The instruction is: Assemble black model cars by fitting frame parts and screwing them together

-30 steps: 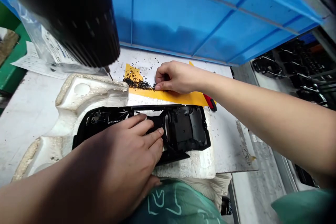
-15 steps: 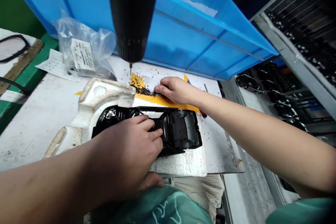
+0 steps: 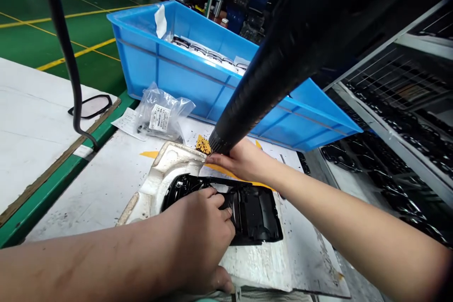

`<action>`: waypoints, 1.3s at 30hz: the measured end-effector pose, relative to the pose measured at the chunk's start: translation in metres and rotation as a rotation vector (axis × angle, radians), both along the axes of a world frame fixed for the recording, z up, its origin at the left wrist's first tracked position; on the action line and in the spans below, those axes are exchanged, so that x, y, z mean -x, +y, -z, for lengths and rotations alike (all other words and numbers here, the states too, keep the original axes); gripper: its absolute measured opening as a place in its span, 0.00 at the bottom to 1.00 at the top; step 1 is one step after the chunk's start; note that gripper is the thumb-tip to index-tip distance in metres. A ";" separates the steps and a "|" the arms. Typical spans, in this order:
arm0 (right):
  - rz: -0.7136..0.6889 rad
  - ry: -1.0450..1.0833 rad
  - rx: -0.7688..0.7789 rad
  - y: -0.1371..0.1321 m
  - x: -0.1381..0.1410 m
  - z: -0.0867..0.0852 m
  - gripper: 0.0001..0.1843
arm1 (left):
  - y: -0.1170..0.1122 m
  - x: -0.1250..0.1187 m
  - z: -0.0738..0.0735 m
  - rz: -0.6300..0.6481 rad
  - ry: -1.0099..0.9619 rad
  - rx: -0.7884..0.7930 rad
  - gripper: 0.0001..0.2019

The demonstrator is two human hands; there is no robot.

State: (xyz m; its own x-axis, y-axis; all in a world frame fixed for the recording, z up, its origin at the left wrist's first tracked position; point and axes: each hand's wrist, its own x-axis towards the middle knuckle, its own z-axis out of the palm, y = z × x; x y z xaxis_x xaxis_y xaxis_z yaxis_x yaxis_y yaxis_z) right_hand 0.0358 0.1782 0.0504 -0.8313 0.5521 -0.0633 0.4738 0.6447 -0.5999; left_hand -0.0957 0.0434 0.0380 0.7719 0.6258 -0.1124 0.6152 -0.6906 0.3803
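A glossy black plastic housing (image 3: pixel 260 212) lies in a white foam cradle (image 3: pixel 258 266). My left hand (image 3: pixel 205 231) is bent over the housing's middle, fingers curled on it and thumb low at the foam's near side. Beyond it, my right hand (image 3: pixel 247 163) has its fingertips pinched together at the tip of a black electric screwdriver (image 3: pixel 247 99), which slants down in front and hides part of the hand. Whatever the fingertips hold is too small to make out. Tiny black screws (image 3: pixel 202 145) are scattered on yellow tape beside them.
A blue crate (image 3: pixel 170 71) holding several black-framed parts stands behind the work board. To its front left lie a clear plastic bag (image 3: pixel 163 115) with a label and a paper slip (image 3: pixel 126 124). A black cable (image 3: pixel 71 61) hangs at left. Racks of black parts (image 3: pixel 389 118) line the right.
My right hand has gone from the screw pile to the screwdriver tip. The screwdriver now slants down from the upper right. The view has tilted up; my left hand stays on the housing.
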 end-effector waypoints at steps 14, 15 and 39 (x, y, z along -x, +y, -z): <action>0.054 0.050 -0.130 -0.040 0.014 -0.023 0.07 | -0.002 -0.002 0.006 -0.005 -0.004 -0.007 0.32; 0.054 0.040 -0.137 -0.039 0.013 -0.024 0.07 | -0.002 -0.002 0.006 -0.004 -0.007 -0.005 0.32; 0.387 0.257 -0.193 -0.020 0.005 -0.037 0.36 | 0.002 -0.002 -0.003 -0.001 0.056 0.046 0.32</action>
